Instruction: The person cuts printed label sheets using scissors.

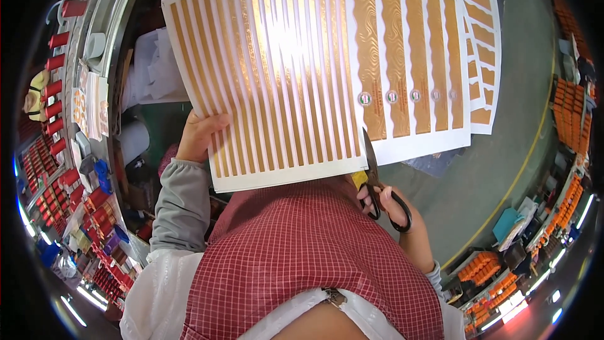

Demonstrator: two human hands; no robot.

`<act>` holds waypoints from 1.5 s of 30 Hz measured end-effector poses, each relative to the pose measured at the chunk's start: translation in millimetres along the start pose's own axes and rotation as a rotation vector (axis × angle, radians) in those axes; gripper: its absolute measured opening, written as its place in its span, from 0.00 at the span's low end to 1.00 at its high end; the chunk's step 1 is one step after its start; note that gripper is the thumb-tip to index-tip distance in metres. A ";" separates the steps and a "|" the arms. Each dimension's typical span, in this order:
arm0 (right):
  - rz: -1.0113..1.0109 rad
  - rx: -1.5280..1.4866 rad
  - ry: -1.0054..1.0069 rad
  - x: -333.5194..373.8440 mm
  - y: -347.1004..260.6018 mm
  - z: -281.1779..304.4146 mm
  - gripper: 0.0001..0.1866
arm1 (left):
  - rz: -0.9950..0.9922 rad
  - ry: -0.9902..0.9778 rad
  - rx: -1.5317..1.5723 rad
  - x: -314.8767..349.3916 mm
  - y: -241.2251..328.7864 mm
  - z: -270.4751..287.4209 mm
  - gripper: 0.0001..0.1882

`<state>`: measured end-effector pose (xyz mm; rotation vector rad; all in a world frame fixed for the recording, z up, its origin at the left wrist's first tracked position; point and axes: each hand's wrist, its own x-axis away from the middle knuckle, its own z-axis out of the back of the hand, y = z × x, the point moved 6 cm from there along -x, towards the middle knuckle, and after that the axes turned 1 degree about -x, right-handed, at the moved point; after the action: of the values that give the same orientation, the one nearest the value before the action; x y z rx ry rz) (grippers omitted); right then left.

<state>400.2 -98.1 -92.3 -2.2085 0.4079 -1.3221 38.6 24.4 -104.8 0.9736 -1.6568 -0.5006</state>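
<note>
My left hand grips the lower left edge of a white sheet with shiny gold stripes, thumb on top. In my right hand is a pair of scissors with black handles, fingers through the loops. The blades point away from me at the lower right edge of the striped part, beside a white part with wavy gold strips. At the blades the two parts separate; whether they join higher up I cannot tell. A small yellow piece shows beside my right hand.
Further gold-printed sheets lie beyond, on the right. To the left stands a metal-edged bench with a row of red thread spools. Racks of orange spools line the far right, past a yellow floor line.
</note>
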 end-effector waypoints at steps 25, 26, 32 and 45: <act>0.095 -0.077 0.182 -26.0 -13.4 -10.6 0.35 | 0.012 -0.036 0.034 12.7 1.0 -11.9 0.17; 0.097 -0.075 0.180 -24.4 -14.0 -11.0 0.35 | 0.012 -0.027 0.028 12.8 0.6 -11.3 0.17; -0.031 -0.215 0.169 -25.8 0.9 -16.6 0.32 | 0.039 -0.009 0.058 14.4 -11.6 -14.1 0.17; 0.012 -0.104 -0.005 -11.8 -15.6 -7.7 0.40 | 0.091 -0.082 0.037 12.6 -9.5 -11.6 0.17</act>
<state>387.6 -81.5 -88.8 -2.2899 0.4978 -1.3157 51.9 10.6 -100.8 0.9107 -1.7808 -0.4556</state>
